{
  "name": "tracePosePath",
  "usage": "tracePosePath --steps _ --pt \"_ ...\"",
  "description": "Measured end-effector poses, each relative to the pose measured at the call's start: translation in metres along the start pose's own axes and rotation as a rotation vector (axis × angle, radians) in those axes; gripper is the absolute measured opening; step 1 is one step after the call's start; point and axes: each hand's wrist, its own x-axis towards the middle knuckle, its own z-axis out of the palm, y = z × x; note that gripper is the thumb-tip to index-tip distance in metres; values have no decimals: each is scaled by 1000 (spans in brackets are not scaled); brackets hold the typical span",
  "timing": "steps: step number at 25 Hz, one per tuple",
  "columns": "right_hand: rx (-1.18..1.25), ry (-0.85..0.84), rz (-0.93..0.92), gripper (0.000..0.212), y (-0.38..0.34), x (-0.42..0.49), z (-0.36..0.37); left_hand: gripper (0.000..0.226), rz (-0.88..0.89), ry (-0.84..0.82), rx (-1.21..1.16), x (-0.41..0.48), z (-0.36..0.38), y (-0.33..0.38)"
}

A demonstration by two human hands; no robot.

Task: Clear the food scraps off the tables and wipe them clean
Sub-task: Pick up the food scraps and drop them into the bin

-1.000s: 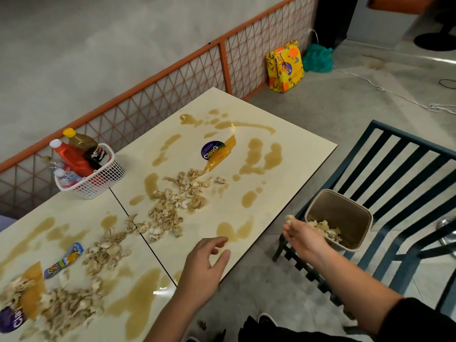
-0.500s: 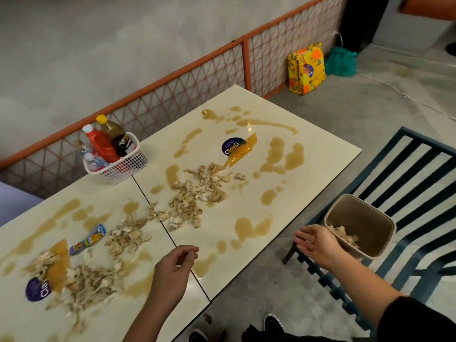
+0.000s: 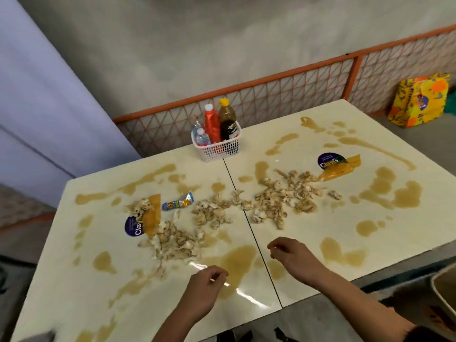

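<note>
Two pale desks stand pushed together, the left desk (image 3: 74,267) and the right desk (image 3: 394,255), and one dark seam runs between them. Probably they are joined so that they serve as one long surface. Brown spills (image 3: 237,262) lie in puddles and streaks over both tops, so wiping is not yet begun.

The food scraps (image 3: 283,196) lie in a loose band across the middle. It crosses the seam and ends in a thicker heap (image 3: 177,240) on the left desk. The corner of a bin (image 3: 444,287) shows at the right edge, below the desk top. I think it waits there to receive the scraps.

A white basket (image 3: 217,149) with sauce bottles stands at the far side on the seam, away from the scraps.

The right hand (image 3: 293,255) hovers over the right desk just beside the seam, and the left hand (image 3: 204,290) is over the big puddle. The fingers of both are loosely curled and hold nothing that I can see. To my judgement they are coming to gather the next handful.

A small candy wrapper (image 3: 177,202) lies among the scraps.
</note>
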Motion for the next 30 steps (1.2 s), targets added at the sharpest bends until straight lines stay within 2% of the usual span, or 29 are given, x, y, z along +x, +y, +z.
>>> tracePosePath --steps 5,10,17,21,24,26,27,30 --pt "-420 -208 -173 30 -56 45 88 12 -100 9 -14 -8 -52 -74" --pt "-840 -372 -257 46 -87 88 168 15 -159 22 -32 -14 -99 -130" --pt "-1182 -440 -153 55 -104 109 217 16 -185 72 -91 -10 -142 -165" --pt "-1210 -399 -149 53 -108 113 229 16 -184 71 -90 -4 -157 -175" --pt "-1178 -320 -210 35 -112 114 232 17 -154 89 -58 9 -176 -179" --pt "-1011 -261 -188 14 -116 114 231 17 -135 100 -23 24 -191 -178" --pt "-882 -234 -150 11 -119 113 229 17 -127 100 8 35 -199 -178" --pt "-496 -104 -7 23 -129 110 217 13 -94 135 123 78 -228 -172"
